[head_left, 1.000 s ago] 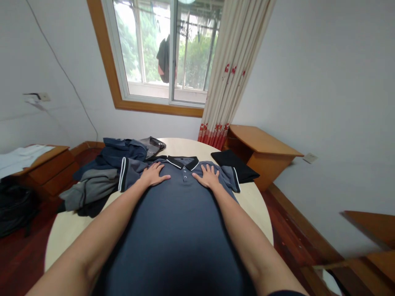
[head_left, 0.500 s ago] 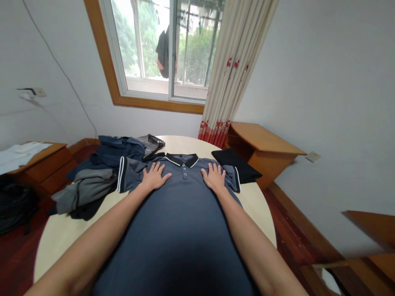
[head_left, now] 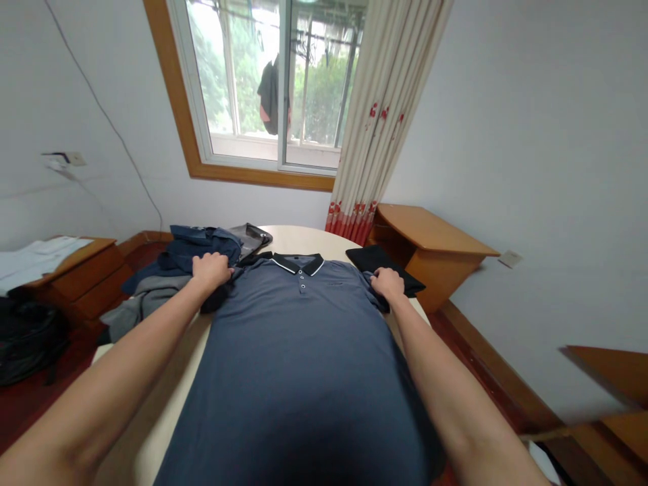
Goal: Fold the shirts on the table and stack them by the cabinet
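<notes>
head camera (the sole view); facing forward and down; close over polo shirt [head_left: 304, 337]; window [head_left: 281, 84] beyond

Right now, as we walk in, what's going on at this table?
Someone is handling a dark polo shirt laid front up on the pale table, its collar at the far end. The left hand and the right hand each grasp a sleeve. A pile of clothes lies to the left, and black cloth to the right.

The shirt [head_left: 304, 337] is dark blue-grey, its collar [head_left: 316, 264] black edged in white; the counter [head_left: 304, 236] is pale cream, the curtain [head_left: 387, 88] cream with red flowers.
</notes>
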`<state>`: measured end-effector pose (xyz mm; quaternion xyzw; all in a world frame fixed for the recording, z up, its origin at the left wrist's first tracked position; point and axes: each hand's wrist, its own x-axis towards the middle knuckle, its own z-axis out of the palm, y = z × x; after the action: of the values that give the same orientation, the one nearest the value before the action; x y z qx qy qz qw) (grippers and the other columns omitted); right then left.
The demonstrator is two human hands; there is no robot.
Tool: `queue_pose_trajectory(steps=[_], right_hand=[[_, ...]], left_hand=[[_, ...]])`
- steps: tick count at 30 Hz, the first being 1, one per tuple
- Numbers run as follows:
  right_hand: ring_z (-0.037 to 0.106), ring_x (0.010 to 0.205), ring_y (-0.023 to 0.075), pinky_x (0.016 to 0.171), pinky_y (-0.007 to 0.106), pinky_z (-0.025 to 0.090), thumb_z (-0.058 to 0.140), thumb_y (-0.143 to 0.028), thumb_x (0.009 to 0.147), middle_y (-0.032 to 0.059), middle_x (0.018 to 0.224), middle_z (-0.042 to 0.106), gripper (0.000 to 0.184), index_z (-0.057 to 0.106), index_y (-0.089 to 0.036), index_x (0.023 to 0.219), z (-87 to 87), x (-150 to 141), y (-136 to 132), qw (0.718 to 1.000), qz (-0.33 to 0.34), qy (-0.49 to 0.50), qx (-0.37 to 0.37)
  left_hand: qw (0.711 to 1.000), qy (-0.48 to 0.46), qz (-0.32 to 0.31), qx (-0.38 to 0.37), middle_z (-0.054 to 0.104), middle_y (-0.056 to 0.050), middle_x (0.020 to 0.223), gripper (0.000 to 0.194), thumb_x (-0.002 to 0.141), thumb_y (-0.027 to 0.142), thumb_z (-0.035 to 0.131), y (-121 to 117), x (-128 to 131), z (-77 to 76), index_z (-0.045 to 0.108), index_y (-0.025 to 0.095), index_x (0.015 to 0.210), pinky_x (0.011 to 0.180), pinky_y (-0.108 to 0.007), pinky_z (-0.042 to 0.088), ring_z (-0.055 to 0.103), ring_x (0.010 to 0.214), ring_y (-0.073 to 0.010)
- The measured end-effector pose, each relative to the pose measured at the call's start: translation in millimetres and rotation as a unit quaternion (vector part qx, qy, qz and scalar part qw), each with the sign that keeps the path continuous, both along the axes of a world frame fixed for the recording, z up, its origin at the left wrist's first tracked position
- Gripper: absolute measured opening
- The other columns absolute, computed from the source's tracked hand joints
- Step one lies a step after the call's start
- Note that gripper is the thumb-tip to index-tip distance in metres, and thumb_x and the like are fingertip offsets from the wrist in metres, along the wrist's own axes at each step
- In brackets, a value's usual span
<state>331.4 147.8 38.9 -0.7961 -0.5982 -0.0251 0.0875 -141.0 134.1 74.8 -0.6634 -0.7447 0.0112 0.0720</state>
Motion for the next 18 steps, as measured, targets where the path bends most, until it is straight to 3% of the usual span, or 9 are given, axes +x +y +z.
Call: queue_pose_trajectory(steps=[4, 7, 10, 14, 18], right_hand=[[0.067, 0.098, 0.0256, 0.079, 0.031, 0.048, 0.063, -0.033, 0.087, 0.0157, 0.111, 0.07, 0.02, 0.074, -0.018, 0.093, -1.0, 14, 7, 0.999, 0.015, 0.046, -0.003], [0.067, 0.082, 0.0211, 0.07, 0.026, 0.046, 0.068, -0.027, 0.079, 0.0098, 0.091, 0.073, 0.01, 0.072, -0.018, 0.082, -1.4, 21, 12, 0.996, 0.036, 0.083, 0.001], [0.064, 0.073, 0.0176, 0.066, 0.023, 0.044, 0.068, -0.017, 0.07, 0.0044, 0.078, 0.071, 0.006, 0.07, -0.018, 0.075, 0.1, 29, 15, 0.988, 0.038, 0.133, 0.063], [0.064, 0.07, 0.0171, 0.066, 0.024, 0.046, 0.058, -0.013, 0.07, 0.004, 0.075, 0.071, 0.015, 0.071, -0.017, 0.076, 3.5, 43, 12, 0.963, 0.039, 0.213, 0.159], [0.067, 0.079, 0.0189, 0.076, 0.026, 0.05, 0.059, -0.02, 0.079, 0.0083, 0.088, 0.074, 0.022, 0.073, -0.013, 0.094, 1.5, 52, 4, 0.955, 0.02, 0.236, 0.177]], left_hand=[[0.997, -0.053, 0.027, -0.04, 0.072, -0.016, 0.119, 0.034, 0.081, 0.047, 0.065, 0, -18, 14.1, 0.076, 0.023, 0.102, 0.088, -0.041, 0.05, 0.065, 0.112, -0.037], [0.995, -0.099, 0.022, -0.015, 0.073, -0.014, 0.115, 0.03, 0.082, 0.045, 0.064, -3, -21, 22.8, 0.074, 0.024, 0.1, 0.081, -0.036, 0.052, 0.067, 0.109, -0.0345], [0.991, -0.131, 0.014, 0.036, 0.074, -0.011, 0.11, 0.03, 0.085, 0.043, 0.059, -7, -21, 31.6, 0.071, 0.023, 0.105, 0.079, -0.033, 0.052, 0.068, 0.105, -0.0309], [0.986, -0.14, 0.014, 0.092, 0.075, -0.009, 0.109, 0.033, 0.086, 0.043, 0.057, -12, -20, 43.0, 0.07, 0.023, 0.109, 0.079, -0.034, 0.052, 0.067, 0.105, -0.0315], [0.985, -0.122, 0.012, 0.121, 0.075, -0.009, 0.109, 0.034, 0.088, 0.044, 0.053, -18, -23, 47.6, 0.071, 0.024, 0.109, 0.082, -0.04, 0.053, 0.066, 0.104, -0.0352]])
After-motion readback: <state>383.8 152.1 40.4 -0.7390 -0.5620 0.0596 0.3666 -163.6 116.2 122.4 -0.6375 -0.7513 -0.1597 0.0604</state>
